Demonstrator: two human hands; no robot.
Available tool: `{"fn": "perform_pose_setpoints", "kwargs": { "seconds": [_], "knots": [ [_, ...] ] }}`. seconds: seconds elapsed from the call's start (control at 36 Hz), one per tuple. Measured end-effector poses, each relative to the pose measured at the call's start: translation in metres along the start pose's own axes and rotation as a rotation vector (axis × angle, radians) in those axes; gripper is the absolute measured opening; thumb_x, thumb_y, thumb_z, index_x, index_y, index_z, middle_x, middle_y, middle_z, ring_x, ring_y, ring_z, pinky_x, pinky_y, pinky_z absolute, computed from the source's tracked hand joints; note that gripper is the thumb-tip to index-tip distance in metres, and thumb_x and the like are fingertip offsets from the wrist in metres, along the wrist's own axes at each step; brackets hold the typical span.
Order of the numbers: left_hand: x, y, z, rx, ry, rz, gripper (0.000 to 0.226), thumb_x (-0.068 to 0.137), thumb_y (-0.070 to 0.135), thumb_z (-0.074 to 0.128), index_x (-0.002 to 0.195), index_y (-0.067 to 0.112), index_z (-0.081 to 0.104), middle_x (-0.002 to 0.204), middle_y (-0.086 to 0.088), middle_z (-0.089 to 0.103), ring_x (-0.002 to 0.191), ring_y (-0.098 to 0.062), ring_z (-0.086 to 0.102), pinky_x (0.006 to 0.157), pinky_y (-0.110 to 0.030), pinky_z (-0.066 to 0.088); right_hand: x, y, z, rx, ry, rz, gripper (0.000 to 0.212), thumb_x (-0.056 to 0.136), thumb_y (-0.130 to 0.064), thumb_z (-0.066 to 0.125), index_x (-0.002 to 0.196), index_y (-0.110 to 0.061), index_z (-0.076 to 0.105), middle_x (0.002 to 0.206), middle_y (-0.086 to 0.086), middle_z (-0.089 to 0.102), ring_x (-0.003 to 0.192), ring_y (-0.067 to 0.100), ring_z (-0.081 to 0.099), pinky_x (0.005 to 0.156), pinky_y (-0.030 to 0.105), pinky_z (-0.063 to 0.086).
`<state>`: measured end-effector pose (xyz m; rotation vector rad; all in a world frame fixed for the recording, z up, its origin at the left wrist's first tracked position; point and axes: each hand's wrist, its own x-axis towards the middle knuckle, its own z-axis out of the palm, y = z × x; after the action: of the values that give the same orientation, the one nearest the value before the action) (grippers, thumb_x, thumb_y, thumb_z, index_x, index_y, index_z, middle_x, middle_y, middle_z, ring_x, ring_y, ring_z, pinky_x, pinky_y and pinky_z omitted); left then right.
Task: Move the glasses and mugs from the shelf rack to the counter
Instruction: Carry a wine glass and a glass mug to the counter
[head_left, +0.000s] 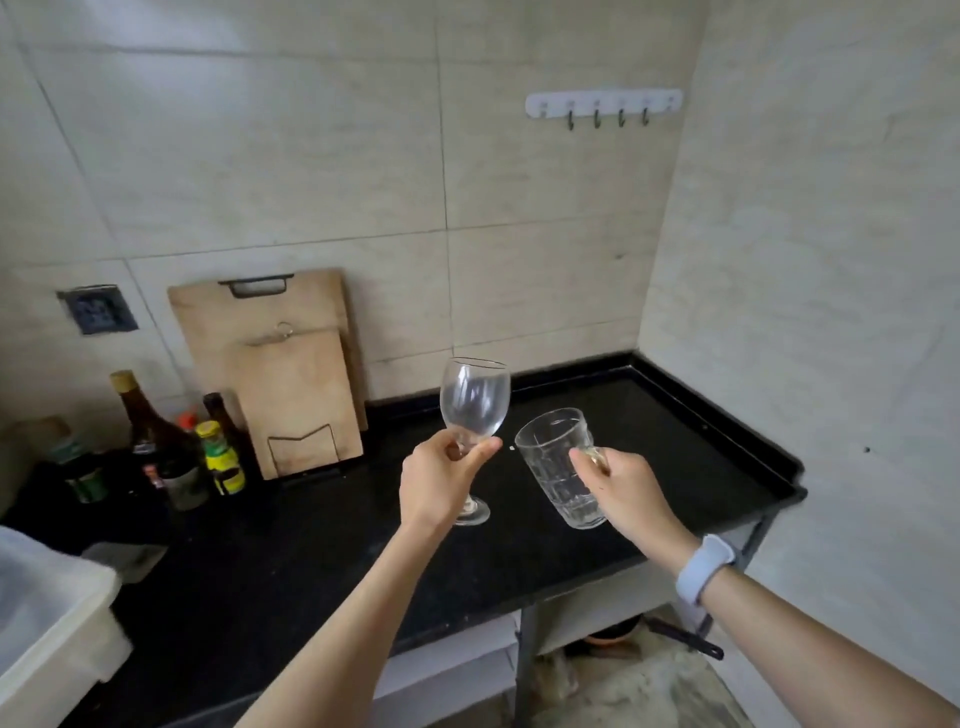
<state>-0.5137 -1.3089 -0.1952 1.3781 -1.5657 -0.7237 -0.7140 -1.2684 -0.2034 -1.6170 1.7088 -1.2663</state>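
Observation:
My left hand (441, 480) grips a clear wine glass (474, 402) by its stem, holding it nearly upright above the black counter (291, 561); its foot hangs just over the surface. My right hand (621, 486) holds a clear ribbed glass mug (553, 462) by its handle, tilted with its mouth leaning up and left, over the counter's middle. The two glasses hang close together without touching. No shelf rack shows in the head view.
Two wooden cutting boards (291, 384) lean on the back wall in a wire stand. Several sauce bottles (171, 447) crowd the left. A white plastic bin (47, 623) sits at the near left. Raised counter lip (727, 415) runs along the right. Hook rail (605, 106) on the wall.

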Motion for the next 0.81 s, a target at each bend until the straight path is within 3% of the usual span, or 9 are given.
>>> {"fn": "perform_pose_setpoints", "kwargs": {
  "seconds": [0.08,0.17,0.25,0.33,0.42,0.5,0.56,0.67,0.81],
  "knots": [
    [0.041,-0.012,0.024,0.024,-0.030,-0.018,0.025,0.072,0.052,0.068,0.074,0.028,0.064,0.060,0.006,0.065,0.057,-0.008,0.061,0.054,-0.025,0.045,0.041,0.022,0.009,-0.013,-0.045,0.040,0.044,0.090,-0.031,0.052,0.063,0.004,0.050,0.052,-0.001,0.047,0.046,0.005,0.042,0.046,0.018,0.032],
    [0.081,-0.030,0.049,0.037,-0.050,-0.053,0.025,0.072,0.052,0.069,0.076,0.027,0.065,0.062,0.005,0.065,0.057,-0.011,0.062,0.055,-0.027,0.047,0.084,0.048,0.022,-0.034,-0.089,0.071,0.038,0.091,-0.032,0.050,0.066,-0.004,0.054,0.059,-0.004,0.056,0.052,-0.002,0.052,0.050,0.012,0.039],
    [0.125,-0.053,0.074,0.026,-0.061,-0.104,0.024,0.072,0.048,0.071,0.074,0.025,0.066,0.057,0.007,0.062,0.052,-0.006,0.058,0.052,-0.019,0.044,0.134,0.076,0.039,-0.061,-0.145,0.091,0.033,0.092,-0.032,0.048,0.066,-0.012,0.054,0.065,-0.001,0.059,0.057,-0.001,0.055,0.051,0.010,0.040],
    [0.160,-0.075,0.091,0.031,-0.052,-0.149,0.023,0.072,0.047,0.072,0.073,0.024,0.065,0.054,0.008,0.062,0.050,-0.004,0.057,0.049,-0.011,0.042,0.175,0.099,0.054,-0.093,-0.170,0.102,0.036,0.093,-0.033,0.047,0.071,-0.005,0.054,0.069,0.009,0.061,0.059,0.009,0.055,0.053,0.018,0.042],
    [0.206,-0.101,0.113,0.052,-0.019,-0.235,0.023,0.073,0.047,0.071,0.071,0.025,0.064,0.060,0.009,0.065,0.059,-0.004,0.062,0.053,-0.014,0.044,0.225,0.128,0.075,-0.262,-0.193,0.053,0.038,0.093,-0.036,0.043,0.073,-0.005,0.052,0.068,0.008,0.059,0.062,0.018,0.056,0.059,0.036,0.046],
    [0.247,-0.129,0.135,0.071,-0.007,-0.304,0.020,0.073,0.046,0.071,0.070,0.029,0.062,0.062,0.013,0.063,0.063,-0.001,0.061,0.054,-0.014,0.041,0.270,0.154,0.095,-0.565,-0.166,-0.053,0.038,0.094,-0.043,0.038,0.076,-0.012,0.052,0.070,0.003,0.060,0.062,0.018,0.058,0.055,0.034,0.047],
    [0.269,-0.149,0.148,0.063,-0.002,-0.353,0.018,0.074,0.043,0.071,0.070,0.028,0.063,0.063,0.014,0.063,0.064,-0.001,0.060,0.055,-0.014,0.040,0.296,0.171,0.110,-0.614,-0.218,-0.061,0.038,0.095,-0.044,0.034,0.081,-0.013,0.052,0.070,0.002,0.064,0.063,0.021,0.062,0.056,0.036,0.047],
    [0.306,-0.191,0.172,0.065,0.007,-0.441,0.020,0.075,0.038,0.072,0.068,0.021,0.063,0.062,0.011,0.064,0.063,-0.004,0.061,0.053,-0.015,0.040,0.337,0.203,0.137,-0.564,-0.262,-0.005,0.039,0.096,-0.041,0.032,0.086,-0.010,0.053,0.072,0.007,0.067,0.068,0.030,0.064,0.061,0.040,0.048],
    [0.346,-0.235,0.195,0.066,0.035,-0.474,0.018,0.077,0.033,0.071,0.075,0.017,0.064,0.068,0.006,0.066,0.069,-0.007,0.063,0.060,-0.020,0.047,0.373,0.232,0.171,-0.312,-0.298,0.069,0.032,0.095,-0.034,0.038,0.080,-0.008,0.050,0.067,0.009,0.063,0.062,0.027,0.062,0.058,0.046,0.053]
  ]
}}
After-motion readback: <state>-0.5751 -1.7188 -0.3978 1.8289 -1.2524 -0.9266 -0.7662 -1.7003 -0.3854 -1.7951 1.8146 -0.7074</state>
